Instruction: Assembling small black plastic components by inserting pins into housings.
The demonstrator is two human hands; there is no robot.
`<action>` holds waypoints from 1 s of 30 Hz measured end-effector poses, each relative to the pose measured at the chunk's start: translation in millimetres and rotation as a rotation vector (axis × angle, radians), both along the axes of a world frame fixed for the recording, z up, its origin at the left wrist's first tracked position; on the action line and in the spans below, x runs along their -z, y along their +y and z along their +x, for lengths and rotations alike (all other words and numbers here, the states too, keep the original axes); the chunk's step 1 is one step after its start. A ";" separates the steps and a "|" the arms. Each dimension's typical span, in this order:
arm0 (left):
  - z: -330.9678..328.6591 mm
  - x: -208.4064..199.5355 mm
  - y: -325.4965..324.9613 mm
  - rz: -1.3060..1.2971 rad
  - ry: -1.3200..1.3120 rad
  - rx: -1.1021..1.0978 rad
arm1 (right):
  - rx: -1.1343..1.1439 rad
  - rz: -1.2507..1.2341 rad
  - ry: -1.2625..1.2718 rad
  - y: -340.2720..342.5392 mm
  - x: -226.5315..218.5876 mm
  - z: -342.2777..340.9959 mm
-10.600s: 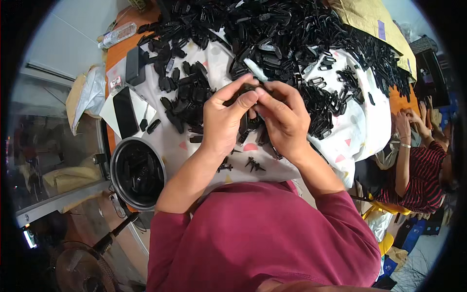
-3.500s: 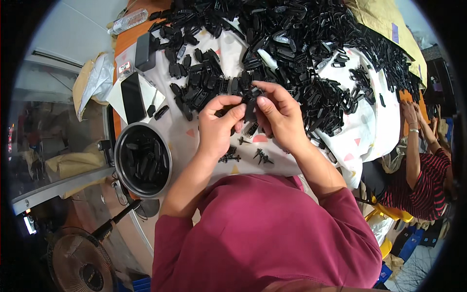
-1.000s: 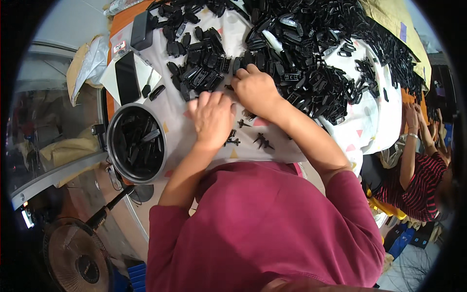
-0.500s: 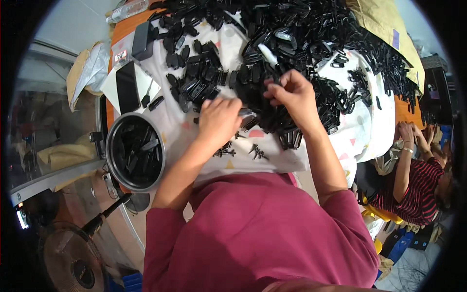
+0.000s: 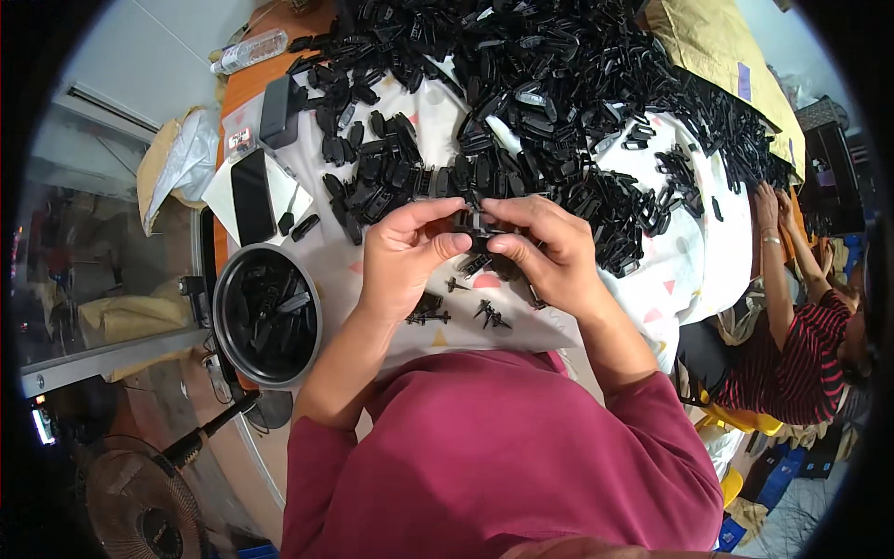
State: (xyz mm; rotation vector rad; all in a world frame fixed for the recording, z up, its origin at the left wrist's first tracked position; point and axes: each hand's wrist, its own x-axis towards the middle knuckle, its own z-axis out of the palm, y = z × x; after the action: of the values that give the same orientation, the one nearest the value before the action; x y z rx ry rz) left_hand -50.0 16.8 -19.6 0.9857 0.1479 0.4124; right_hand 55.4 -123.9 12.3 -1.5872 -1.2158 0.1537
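Note:
Between both hands, over the near part of the table, is a small black plastic part (image 5: 476,224). Thumb and fingers of my left hand (image 5: 402,250) pinch its left end. My right hand (image 5: 551,247) grips its right end the same way; the fingertips cover much of it. Below the hands, on the patterned white cloth (image 5: 549,323), lie several small dark pin-like pieces (image 5: 491,315). Just beyond the hands spreads a large heap of black plastic parts (image 5: 521,102), with a smaller cluster (image 5: 382,177) at its left.
A round metal bowl (image 5: 315,321) with black parts stands at the left. Behind it lie a phone (image 5: 251,197), a dark box (image 5: 277,110) and a clear bottle (image 5: 250,51). A fan (image 5: 144,508) is lower left. At the right, another person (image 5: 787,359) reaches to the table beside a tan sack (image 5: 717,47).
My hands, apart before, have come together at the middle, now both gripping one black part. The view has shifted slightly.

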 end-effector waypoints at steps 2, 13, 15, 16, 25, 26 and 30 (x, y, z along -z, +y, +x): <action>0.5 -5.2 0.9 0.071 0.006 -0.021 | -0.015 0.031 -0.062 -0.7 -2.4 1.4; -3.1 -21.5 4.1 0.605 0.060 -0.085 | 0.032 0.041 -0.062 -3.8 1.3 2.0; -3.8 -25.0 4.5 0.882 0.060 -0.091 | 0.028 0.003 -0.200 -7.2 1.2 1.2; -3.4 -24.6 3.6 0.835 0.074 -0.084 | 0.035 -0.024 -0.200 -8.5 2.9 -0.3; 9.3 -4.2 -26.2 0.027 0.084 -0.096 | 0.254 -0.016 -0.296 -2.3 18.0 -15.2; 7.1 -5.5 -27.3 0.089 0.177 -0.114 | 0.257 0.010 -0.200 -2.2 22.5 -18.2; -9.8 15.8 -16.1 0.001 0.178 -0.059 | 0.117 -0.189 0.809 -12.3 33.9 -28.8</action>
State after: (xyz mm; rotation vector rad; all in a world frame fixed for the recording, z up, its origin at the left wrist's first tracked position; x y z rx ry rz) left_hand -59.8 0.6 -35.4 1.0208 0.3383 0.3784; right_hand 26.6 -136.3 -21.5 -1.5137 -0.4838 0.7712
